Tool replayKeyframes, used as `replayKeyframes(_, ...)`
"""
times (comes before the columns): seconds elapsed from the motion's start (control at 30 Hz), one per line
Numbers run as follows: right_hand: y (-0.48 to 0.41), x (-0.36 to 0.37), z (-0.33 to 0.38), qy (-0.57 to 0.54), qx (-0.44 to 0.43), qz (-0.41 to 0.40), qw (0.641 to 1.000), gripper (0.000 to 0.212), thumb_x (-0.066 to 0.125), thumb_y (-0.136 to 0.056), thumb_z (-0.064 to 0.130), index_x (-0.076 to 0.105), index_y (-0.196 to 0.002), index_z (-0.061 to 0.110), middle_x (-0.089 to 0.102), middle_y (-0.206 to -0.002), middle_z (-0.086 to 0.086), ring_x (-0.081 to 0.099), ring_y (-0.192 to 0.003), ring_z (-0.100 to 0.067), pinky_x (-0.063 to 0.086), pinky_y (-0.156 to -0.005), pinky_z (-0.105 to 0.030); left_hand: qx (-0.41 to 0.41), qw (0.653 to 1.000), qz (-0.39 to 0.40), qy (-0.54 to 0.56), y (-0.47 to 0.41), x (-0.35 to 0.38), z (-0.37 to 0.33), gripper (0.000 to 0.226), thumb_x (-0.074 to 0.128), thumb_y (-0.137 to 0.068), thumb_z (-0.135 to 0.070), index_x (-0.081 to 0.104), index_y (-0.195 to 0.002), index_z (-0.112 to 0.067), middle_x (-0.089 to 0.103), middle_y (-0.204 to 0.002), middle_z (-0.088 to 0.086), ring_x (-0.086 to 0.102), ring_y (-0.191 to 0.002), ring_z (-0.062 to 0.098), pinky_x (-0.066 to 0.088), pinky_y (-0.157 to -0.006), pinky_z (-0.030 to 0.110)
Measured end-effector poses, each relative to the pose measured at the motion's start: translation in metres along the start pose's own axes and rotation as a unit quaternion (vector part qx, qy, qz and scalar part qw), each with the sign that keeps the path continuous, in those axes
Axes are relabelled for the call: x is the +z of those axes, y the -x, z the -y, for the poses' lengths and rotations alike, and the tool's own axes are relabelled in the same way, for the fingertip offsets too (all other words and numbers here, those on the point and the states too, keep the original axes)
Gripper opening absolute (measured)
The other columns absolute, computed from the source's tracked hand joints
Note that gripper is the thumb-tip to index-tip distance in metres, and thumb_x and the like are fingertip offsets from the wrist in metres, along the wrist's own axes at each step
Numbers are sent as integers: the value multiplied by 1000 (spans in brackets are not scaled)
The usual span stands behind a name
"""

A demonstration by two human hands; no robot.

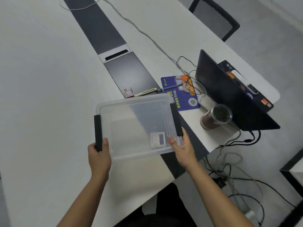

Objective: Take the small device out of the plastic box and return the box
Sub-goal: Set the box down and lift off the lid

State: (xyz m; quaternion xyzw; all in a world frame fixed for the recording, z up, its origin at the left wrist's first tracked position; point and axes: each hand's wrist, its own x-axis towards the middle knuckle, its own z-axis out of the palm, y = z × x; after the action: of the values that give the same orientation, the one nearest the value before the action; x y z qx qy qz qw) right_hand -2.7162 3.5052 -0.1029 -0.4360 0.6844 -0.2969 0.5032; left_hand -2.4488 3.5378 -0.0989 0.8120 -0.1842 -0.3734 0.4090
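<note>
Left hand (98, 154) wrapped around the black latch (98, 132) on one side, right hand (184, 149) gripping the opposite rim by the other latch (176, 119). Between them, the clear plastic box (136, 126), lidded, held above the bench (41, 79). No small device discernible inside; apparently empty already, only returning left.

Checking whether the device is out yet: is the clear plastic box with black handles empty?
Looks empty: through the clear plastic box only a label and the table show. Both hands hold it.
</note>
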Motion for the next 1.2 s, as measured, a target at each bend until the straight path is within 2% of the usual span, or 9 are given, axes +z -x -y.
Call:
replayKeyframes(0.1,-22,-2,1,11,11,8,1000,79,70,-85,48,34,-151,24,50,-144,6,44,-130,-5,32,-108,-23,5,999,-35,-8,-7,11,-2,42,55,-97,-49,51,-112,-10,51,-85,-2,51,-75,15,43,-65,27)
replayKeyframes(0.23,-47,-4,0,51,10,1,999,84,67,-74,70,46,-143,27,60,-136,5,54,-126,-12,43,-108,-37,6,998,-62,-30,-17,21,-2,45,54,-95,-55,50,-110,-12,54,-83,-4,56,-80,23,47,-72,36)
replayKeyframes(0.37,-60,2,14,106,9,-49,993,69,55,-88,62,39,-145,28,53,-144,0,51,-130,-24,40,-103,-38,18,994,-86,-63,-18,25,-4,48,55,-94,-56,51,-124,-19,57,-82,-11,60,-87,26,50,-86,42)
replayKeyframes(0.5,-67,14,24,178,-37,-86,980,62,44,-94,59,36,-147,29,61,-133,-8,58,-117,-33,45,-94,-40,37,991,-105,-72,-30,29,-12,50,49,-95,-59,57,-131,-25,63,-86,-7,62,-90,25,50,-90,41)
replayKeyframes(0.73,-90,23,36,171,-45,-102,979,62,38,-99,54,33,-152,22,47,-148,-7,47,-131,-28,43,-101,-41,59,989,-109,-75,-48,40,-20,55,43,-98,-58,52,-144,-28,71,-114,3,65,-106,29,49,-99,43)
replayKeyframes(0.9,-101,27,35,107,-8,-132,985,57,24,-103,48,39,-150,19,49,-147,-5,46,-133,-26,37,-99,-31,45,989,-131,-60,-47,44,-23,60,43,-101,-53,40,-154,-27,58,-144,6,57,-126,28,38,-110,40)
replayKeyframes(1.0,-107,31,37,97,-22,-147,984,55,24,-104,45,36,-151,19,46,-149,-4,42,-135,-21,41,-100,-32,43,987,-137,-68,-48,46,-22,60,40,-102,-53,36,-156,-27,56,-143,10,58,-122,29,39,-108,41)
replayKeyframes(1.1,-110,33,38,106,-37,-151,982,53,27,-105,40,25,-155,21,40,-149,-6,38,-134,-18,42,-88,-26,42,987,-135,-75,-52,45,-20,59,37,-102,-52,34,-157,-29,57,-140,11,59,-119,30,41,-107,43)
replayKeyframes(1.2,-112,32,37,116,-62,-148,980,54,29,-104,43,26,-154,25,39,-146,-6,34,-136,-17,42,-82,-23,57,987,-125,-84,-56,44,-14,58,34,-102,-52,36,-156,-29,58,-140,10,57,-123,31,41,-110,47)
